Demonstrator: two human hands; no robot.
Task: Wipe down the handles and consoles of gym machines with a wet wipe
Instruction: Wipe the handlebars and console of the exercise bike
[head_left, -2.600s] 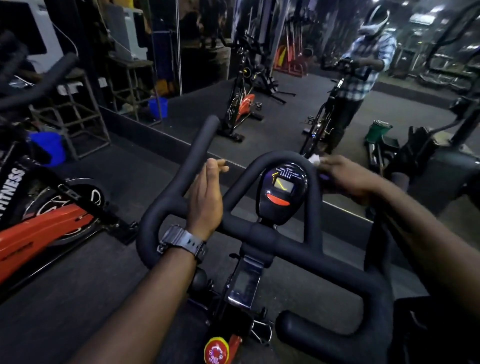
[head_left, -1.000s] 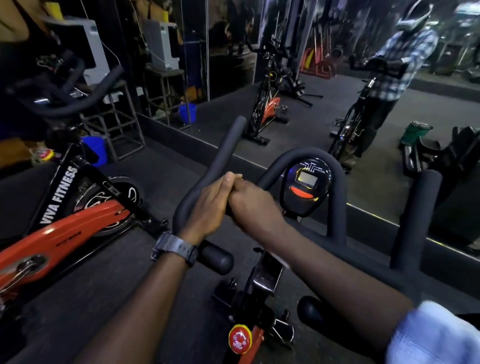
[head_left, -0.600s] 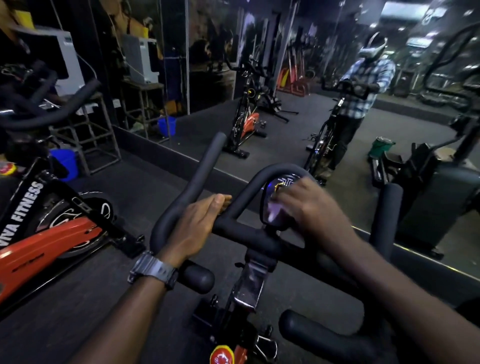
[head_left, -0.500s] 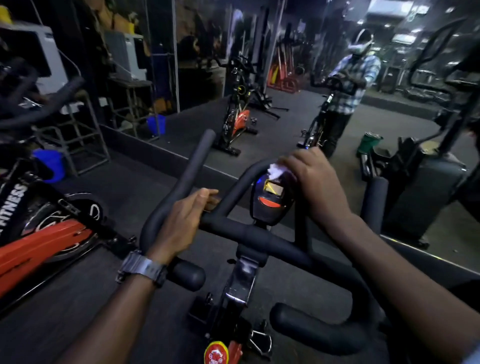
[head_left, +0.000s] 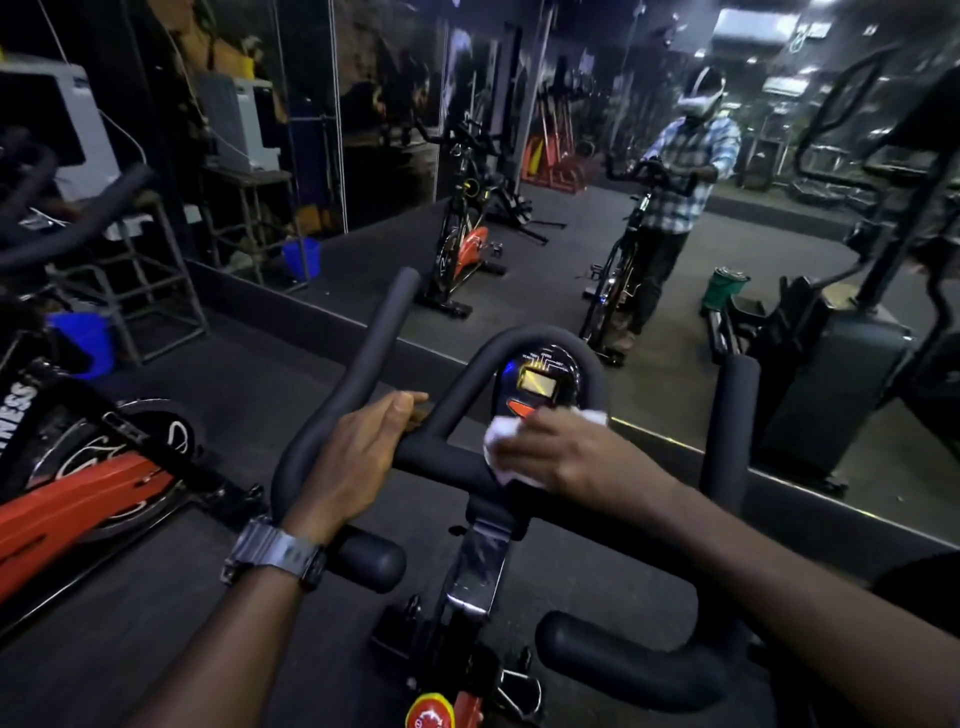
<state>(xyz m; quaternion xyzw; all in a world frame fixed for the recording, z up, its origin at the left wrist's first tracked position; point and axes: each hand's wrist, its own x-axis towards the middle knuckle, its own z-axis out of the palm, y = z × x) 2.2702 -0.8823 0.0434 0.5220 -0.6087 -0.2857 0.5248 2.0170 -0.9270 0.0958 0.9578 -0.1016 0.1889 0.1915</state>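
Note:
A spin bike's black foam handlebars (head_left: 363, 358) fill the middle of the view. Its oval console (head_left: 540, 382) with a small lit screen and an orange button sits inside the centre loop. My left hand (head_left: 358, 457) grips the left bar near the crossbar, a grey watch on its wrist. My right hand (head_left: 566, 457) presses a crumpled white wet wipe (head_left: 501, 441) against the console's lower edge, where it meets the crossbar. The wipe's far part is hidden under my fingers.
A second orange and black spin bike (head_left: 88, 483) stands close on the left. A wall mirror (head_left: 519, 208) ahead reflects the gym, more bikes and a person. A blue bucket (head_left: 83, 343) and a metal stand (head_left: 150, 291) are at left; a dark machine (head_left: 852, 358) stands at right.
My right hand has slid the wipe from the console's top down over its face to its lower edge. My left hand has stayed on the left bar.

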